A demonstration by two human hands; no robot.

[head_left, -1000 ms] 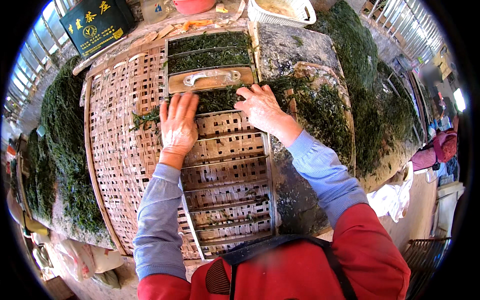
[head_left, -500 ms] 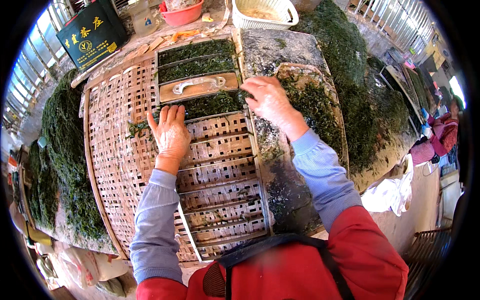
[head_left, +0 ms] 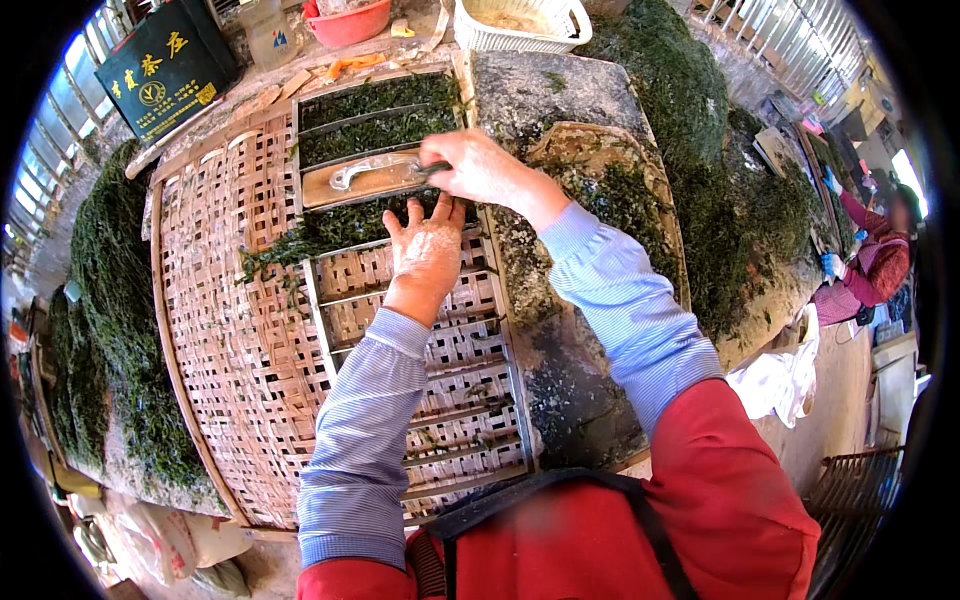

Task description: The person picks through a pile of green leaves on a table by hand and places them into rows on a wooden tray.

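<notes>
My left hand (head_left: pixel 425 255) lies with fingers spread on the dark green leafy strands (head_left: pixel 345 227) in one slot of a long slatted frame (head_left: pixel 512 385). The fingertips reach the lower edge of a wooden block (head_left: pixel 385 178) set across the frame. A pale, clear-looking handle (head_left: pixel 365 168) is fixed on that block. My right hand (head_left: pixel 480 170) is closed at the block's right end; a dark bit shows under its fingers, too small to name. Two slots beyond the block hold more strands (head_left: pixel 375 97). The frame rests on a woven bamboo mat (head_left: pixel 230 330).
Right of the frame, loose strands lie on a worn board (head_left: pixel 620 205). Large green heaps stand left (head_left: pixel 130 320) and right (head_left: pixel 680 130). Behind are a dark green bag (head_left: pixel 165 70), red basin (head_left: pixel 350 22) and white basket (head_left: pixel 520 25). Another person (head_left: pixel 870 250) works far right.
My left hand has slid right along the strand-filled slot. My right hand has moved left from the frame's side onto the block's right end. Strands stick out past the frame's left rail.
</notes>
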